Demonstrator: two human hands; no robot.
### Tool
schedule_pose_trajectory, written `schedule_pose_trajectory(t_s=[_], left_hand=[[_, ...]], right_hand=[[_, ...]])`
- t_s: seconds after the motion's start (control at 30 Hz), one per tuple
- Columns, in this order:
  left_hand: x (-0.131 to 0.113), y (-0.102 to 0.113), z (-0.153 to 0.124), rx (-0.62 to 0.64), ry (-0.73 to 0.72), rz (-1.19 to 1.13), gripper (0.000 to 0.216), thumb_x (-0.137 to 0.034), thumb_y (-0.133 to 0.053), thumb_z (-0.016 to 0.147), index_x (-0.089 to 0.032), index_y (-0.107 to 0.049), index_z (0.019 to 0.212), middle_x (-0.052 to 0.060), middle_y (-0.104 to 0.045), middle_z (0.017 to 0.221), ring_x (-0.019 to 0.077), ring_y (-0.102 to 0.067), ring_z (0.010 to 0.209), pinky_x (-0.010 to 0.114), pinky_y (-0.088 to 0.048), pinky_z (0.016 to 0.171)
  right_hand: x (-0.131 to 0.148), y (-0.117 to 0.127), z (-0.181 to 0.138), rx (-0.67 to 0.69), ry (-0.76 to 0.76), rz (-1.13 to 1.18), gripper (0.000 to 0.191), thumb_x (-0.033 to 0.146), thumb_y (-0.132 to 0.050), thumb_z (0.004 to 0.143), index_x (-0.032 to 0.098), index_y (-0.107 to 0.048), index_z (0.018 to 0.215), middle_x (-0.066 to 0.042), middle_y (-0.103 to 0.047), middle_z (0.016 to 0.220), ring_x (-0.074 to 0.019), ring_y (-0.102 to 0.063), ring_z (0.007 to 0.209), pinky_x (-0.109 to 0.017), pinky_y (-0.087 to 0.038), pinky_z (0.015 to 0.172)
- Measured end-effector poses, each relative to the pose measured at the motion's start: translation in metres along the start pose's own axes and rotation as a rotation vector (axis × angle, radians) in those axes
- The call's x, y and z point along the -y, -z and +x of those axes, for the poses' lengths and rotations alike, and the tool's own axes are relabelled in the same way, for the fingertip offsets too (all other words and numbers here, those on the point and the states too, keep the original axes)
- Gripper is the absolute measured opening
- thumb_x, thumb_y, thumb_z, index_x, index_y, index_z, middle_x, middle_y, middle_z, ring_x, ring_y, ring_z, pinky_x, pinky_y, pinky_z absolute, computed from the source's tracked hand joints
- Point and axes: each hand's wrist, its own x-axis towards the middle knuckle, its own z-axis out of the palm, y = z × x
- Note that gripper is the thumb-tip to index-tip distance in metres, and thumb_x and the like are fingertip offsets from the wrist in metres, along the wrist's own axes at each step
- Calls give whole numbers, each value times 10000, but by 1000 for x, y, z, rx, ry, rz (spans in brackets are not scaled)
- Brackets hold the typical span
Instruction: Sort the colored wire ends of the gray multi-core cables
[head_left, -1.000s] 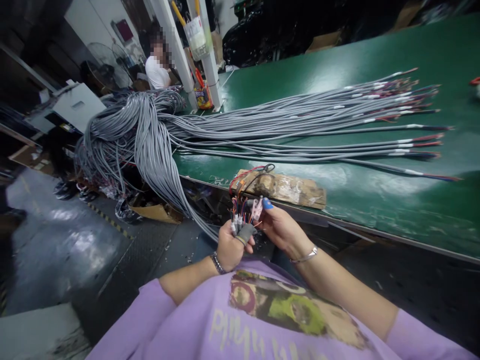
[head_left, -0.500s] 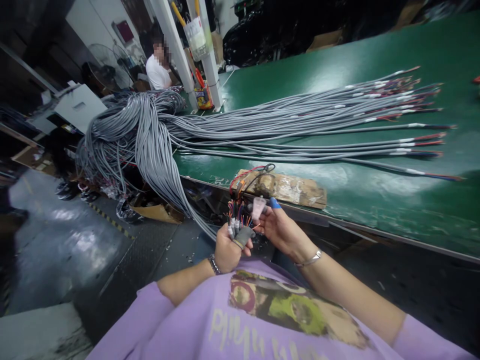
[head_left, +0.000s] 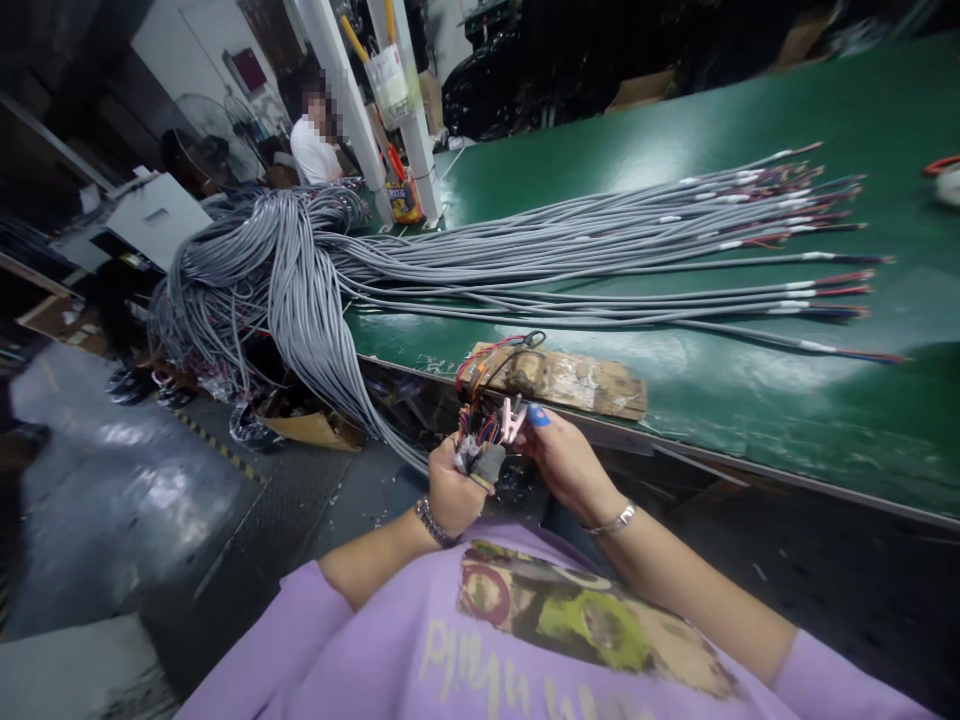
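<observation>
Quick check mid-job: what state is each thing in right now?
Left hand: closed around wire bundle
Wire bundle: held, coloured ends exposed
Right hand: closed on pink clip
Pink clip: held beside the wires
Grey cables: laid along bench, ends exposed
Wooden board: lying at bench edge

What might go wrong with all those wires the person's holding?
The coloured wires poke up loosely from the left hand, so some might bend or tangle.

The pink clip is small and sits at the fingertips of the right hand, so it could slip and drop.

The grey cables droop over the edge of the green bench towards the left hand, so a hard tug might drag more down.
</observation>
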Motion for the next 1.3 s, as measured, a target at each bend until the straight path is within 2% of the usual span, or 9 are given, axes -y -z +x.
schedule_pose_trajectory(t_s=[0.13, 0.27, 0.33, 0.47, 0.7, 0.83, 1.07, 1.3], left_hand=[[6, 0, 3, 27, -102, 60, 399, -498, -754, 655, -183, -521, 576, -46, -518, 466, 63, -434, 388, 188, -356, 383], [8, 0, 4, 30, -118, 77, 409, -476, -754, 663, -187, -486, 551, -45, -504, 469, 65, -424, 405, 193, -352, 404], [8, 1, 4, 22, -105, 65, 409, -488, -756, 653, -189, -494, 559, -47, -499, 464, 66, -420, 402, 196, -351, 406], [11, 2, 2, 21, -68, 51, 414, -516, -753, 641, -190, -505, 582, -51, -503, 458, 64, -409, 390, 195, -346, 399], [16, 4, 0, 17, -29, 41, 423, -540, -754, 629, -188, -521, 602, -57, -497, 442, 63, -416, 357, 188, -338, 359], [11, 7, -4, 11, 56, -8, 471, -595, -767, 583, -180, -552, 640, -58, -508, 438, 64, -422, 325, 182, -341, 320], [4, 10, -6, 12, 39, -48, 491, -600, -781, 577, -160, -595, 690, -19, -606, 497, 73, -488, 331, 182, -388, 332], [1, 8, 0, 22, -24, -44, 457, -558, -796, 596, -157, -597, 690, 2, -648, 554, 74, -513, 350, 185, -409, 354]], right_hand=[[-4, -2, 5, 104, -84, 90, 498, 658, -783, 552, 193, -694, 707, 3, -648, 640, -131, -541, 588, -266, -438, 570], [-11, -1, 14, 160, -180, 194, 429, 592, -796, 611, 198, -729, 766, -13, -696, 702, -145, -583, 626, -277, -462, 610], [-14, 0, 18, 165, -183, 235, 398, 564, -803, 623, 199, -736, 765, -13, -702, 706, -143, -584, 623, -272, -460, 600], [-18, 0, 21, 148, -145, 287, 421, 553, -841, 562, 200, -745, 768, 5, -693, 687, -128, -569, 600, -260, -462, 595], [-22, 3, 19, 153, -176, 270, 425, 618, -744, 670, 208, -719, 779, -14, -691, 710, -141, -583, 629, -271, -461, 611], [-26, 17, 10, 226, -231, 272, 489, 688, -716, 638, 222, -697, 783, -12, -677, 730, -130, -562, 624, -261, -450, 605], [-23, 28, -15, 371, -228, 88, 416, 523, -845, 587, 182, -700, 778, -23, -648, 737, -120, -532, 644, -260, -425, 612], [-14, 24, -17, 290, -148, 26, 387, 466, -875, 551, 193, -695, 759, 4, -621, 686, -109, -502, 602, -257, -404, 590]])
